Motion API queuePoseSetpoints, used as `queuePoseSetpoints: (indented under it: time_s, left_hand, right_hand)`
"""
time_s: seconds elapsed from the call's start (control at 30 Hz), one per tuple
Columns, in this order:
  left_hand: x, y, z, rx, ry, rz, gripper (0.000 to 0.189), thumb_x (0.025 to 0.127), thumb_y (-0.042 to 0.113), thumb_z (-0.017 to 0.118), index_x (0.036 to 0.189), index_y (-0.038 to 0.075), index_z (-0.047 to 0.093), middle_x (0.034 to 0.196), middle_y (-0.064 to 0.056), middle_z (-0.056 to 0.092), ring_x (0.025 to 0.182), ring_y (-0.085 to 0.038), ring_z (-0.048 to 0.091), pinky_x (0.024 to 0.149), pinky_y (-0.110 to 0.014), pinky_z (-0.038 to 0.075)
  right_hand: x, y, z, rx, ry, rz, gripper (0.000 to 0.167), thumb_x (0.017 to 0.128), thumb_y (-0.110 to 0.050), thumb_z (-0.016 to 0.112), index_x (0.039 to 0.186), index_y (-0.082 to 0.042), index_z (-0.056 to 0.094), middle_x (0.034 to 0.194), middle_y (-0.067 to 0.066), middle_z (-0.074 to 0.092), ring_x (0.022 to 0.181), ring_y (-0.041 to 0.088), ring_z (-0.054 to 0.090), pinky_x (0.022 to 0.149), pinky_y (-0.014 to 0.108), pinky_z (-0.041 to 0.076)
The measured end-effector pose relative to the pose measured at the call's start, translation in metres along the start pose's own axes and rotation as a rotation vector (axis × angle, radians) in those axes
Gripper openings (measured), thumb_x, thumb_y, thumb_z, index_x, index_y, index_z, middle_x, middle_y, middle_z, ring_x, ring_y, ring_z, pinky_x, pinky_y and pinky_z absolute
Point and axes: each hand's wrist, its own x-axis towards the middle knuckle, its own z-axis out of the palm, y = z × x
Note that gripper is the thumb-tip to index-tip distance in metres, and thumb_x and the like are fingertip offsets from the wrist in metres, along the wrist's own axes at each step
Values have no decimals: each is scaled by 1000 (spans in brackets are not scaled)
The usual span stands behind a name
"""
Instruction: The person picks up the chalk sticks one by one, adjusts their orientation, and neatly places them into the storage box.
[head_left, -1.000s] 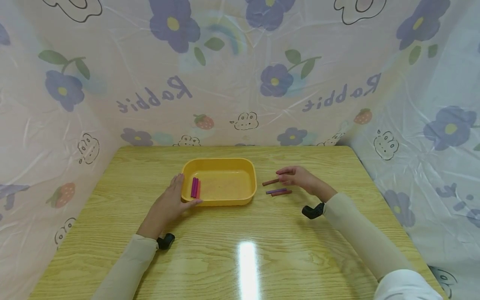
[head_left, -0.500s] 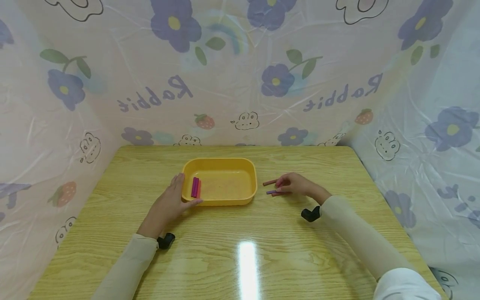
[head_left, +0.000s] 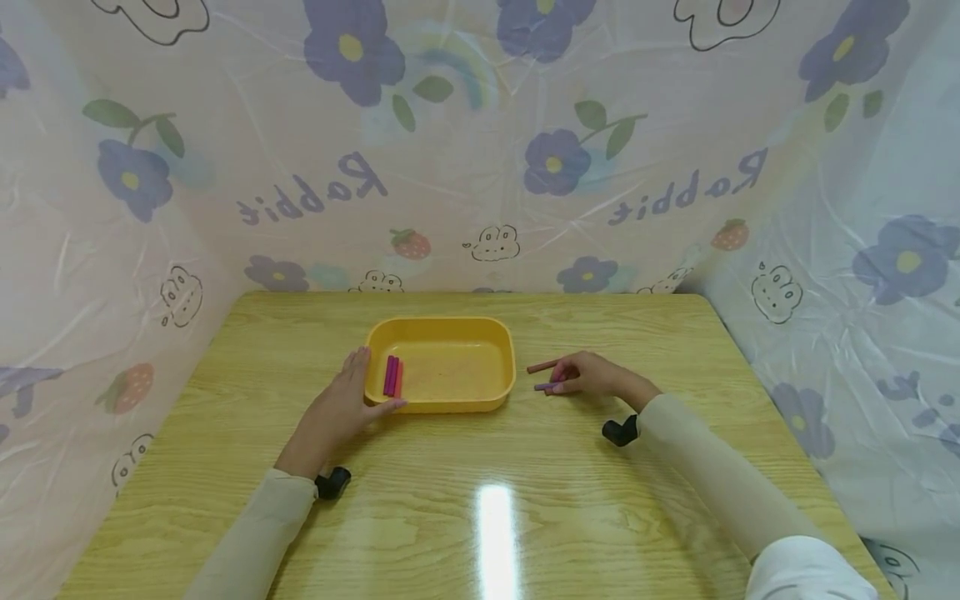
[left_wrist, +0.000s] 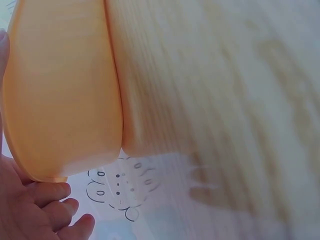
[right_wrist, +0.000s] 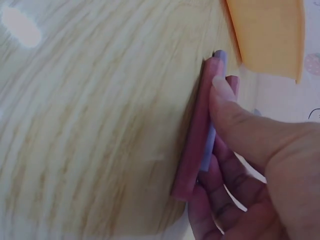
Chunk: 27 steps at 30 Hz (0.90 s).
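In the head view my left hand [head_left: 337,400] holds the left end of a yellow plastic tray [head_left: 442,407], thumb along the front wall and fingers at the left rim. Inside it lie two magenta crayons [head_left: 391,376] and a pink crayon [head_left: 398,380], side by side. Right of the tray, my right hand [head_left: 590,373] pinches a purple crayon [head_left: 543,387] low at the table. From the right wrist, the thumb lies over that crayon, beside a reddish-brown crayon [right_wrist: 196,140]. Another brown crayon [head_left: 540,366] lies just behind, partly hidden by the fingers.
The wooden table [head_left: 420,500] has a bright light reflection near its front. A patterned curtain [head_left: 450,167] stands along the back and sides. A black wrist device [head_left: 620,431] sits under the right wrist, and another [head_left: 333,482] by the left.
My right hand has come down and slightly towards me from over the brown crayon to the purple one, its fingers closing there. The left hand and tray stay in place.
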Motion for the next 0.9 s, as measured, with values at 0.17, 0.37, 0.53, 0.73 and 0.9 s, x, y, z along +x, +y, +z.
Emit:
queuePoseSetpoints:
  time_s: [0.17,0.37,0.53,0.73,0.9]
  left_hand:
    - [-3,2,-2,-21,4,-8,117,72,80,45,149,7,-4,154,-16,3,140,-32,8,107,-53,20]
    - [-12,2,7,-37,-4,-26,117,72,79,47,150,7,-1,154,-16,6,139,-34,9,106,-54,21]
    - [-15,2,11,-35,0,-26,117,72,79,48,150,6,0,154,-17,7,139,-34,9,106,-54,22]
    - [-12,4,8,-34,31,-7,118,71,79,48,149,4,2,153,-18,10,139,-35,12,104,-55,25]
    - [-8,5,4,-30,39,3,117,72,78,49,149,2,4,153,-18,10,139,-34,11,105,-54,24]
  right_hand:
    - [-1,-1,1,21,-8,-26,9,87,-21,65,88,-12,67,126,2,58,77,17,51,72,29,44]
    - [-8,2,13,22,-29,6,6,88,-20,64,88,-14,66,128,-1,57,79,15,52,73,30,44]
    - [-13,1,18,19,-33,-4,7,89,-19,63,89,-12,65,128,4,57,74,15,52,69,28,45]
    - [-11,-2,14,11,-14,-26,7,88,-18,65,88,-11,64,128,7,57,74,14,54,69,27,47]
    - [-11,-6,10,9,4,-26,6,86,-17,67,88,-11,64,126,4,58,76,14,57,71,28,48]
